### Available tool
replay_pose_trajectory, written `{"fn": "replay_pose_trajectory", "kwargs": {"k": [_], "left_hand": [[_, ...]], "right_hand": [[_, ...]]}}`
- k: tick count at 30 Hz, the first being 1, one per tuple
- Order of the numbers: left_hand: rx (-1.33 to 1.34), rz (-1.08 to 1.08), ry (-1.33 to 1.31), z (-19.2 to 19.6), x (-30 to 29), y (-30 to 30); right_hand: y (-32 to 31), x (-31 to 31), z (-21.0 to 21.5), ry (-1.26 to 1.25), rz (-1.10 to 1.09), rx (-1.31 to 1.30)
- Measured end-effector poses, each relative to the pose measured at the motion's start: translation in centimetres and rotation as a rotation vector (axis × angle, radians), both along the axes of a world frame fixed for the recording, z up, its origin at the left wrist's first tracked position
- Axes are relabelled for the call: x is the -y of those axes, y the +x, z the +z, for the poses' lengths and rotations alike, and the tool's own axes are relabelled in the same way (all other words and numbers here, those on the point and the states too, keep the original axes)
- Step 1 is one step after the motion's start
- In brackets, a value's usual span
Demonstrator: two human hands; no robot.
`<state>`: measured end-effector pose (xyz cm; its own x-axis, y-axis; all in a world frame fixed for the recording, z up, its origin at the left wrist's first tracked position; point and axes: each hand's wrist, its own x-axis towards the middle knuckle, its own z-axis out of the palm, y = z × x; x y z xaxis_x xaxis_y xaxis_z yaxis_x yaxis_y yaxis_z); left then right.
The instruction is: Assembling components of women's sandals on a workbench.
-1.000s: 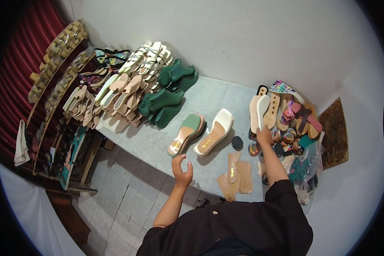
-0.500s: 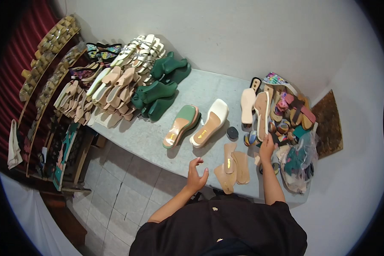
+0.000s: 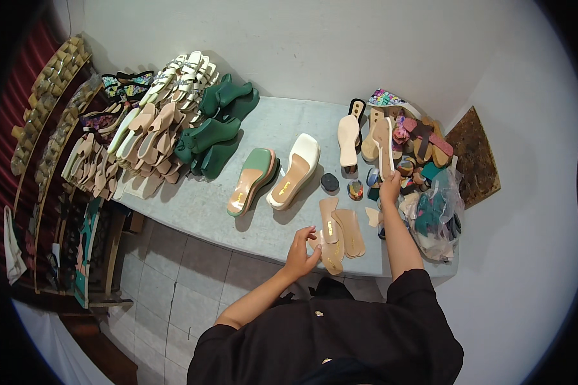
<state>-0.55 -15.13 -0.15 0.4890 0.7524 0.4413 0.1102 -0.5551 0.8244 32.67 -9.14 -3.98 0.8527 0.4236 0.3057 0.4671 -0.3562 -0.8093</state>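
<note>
My right hand grips the near end of a beige shoe sole with a pale edge, tilted over the sample pile. My left hand, with nothing in it, has its fingers apart at the table's front edge beside several loose tan insoles. Farther in stand two square-toed slip-on shoes, one green and one white, both with tan insoles. To their right lie a small dark rounded piece and a multicoloured rounded piece. Another beige sole lies left of the held one.
Green shoe lasts, beige sandals and white strappy sandals crowd the table's left end. A clear plastic bag and a brown board are at the right. Slanted racks stand left, beyond the table's edge.
The held sole has turned more onto its edge and shifted slightly right with my right hand. My left hand has come right, closer to the insoles. The whole view has shifted.
</note>
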Motion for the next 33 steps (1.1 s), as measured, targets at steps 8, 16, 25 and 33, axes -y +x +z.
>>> {"fn": "replay_pose_trajectory", "kwargs": {"k": [8,16,25,33], "left_hand": [[0.001,0.025,-0.077,0.8,-1.2,2.0],[0.271,-0.132,-0.878,0.3,-0.6,3.7],[-0.078,0.116,-0.682,-3.0,1.9,-1.4],[-0.373,0.402,-0.519,-6.7,2.4,-7.9]], "right_hand": [[-3.0,0.6,1.1,0.269,0.141,-0.352],[-18.6,11.2,0.2,0.267,0.406,-0.523],[-22.5,16.6,-0.6,-0.102,0.888,0.103],[-22.0,16.0,-1.7,-0.529,0.548,0.292]]}}
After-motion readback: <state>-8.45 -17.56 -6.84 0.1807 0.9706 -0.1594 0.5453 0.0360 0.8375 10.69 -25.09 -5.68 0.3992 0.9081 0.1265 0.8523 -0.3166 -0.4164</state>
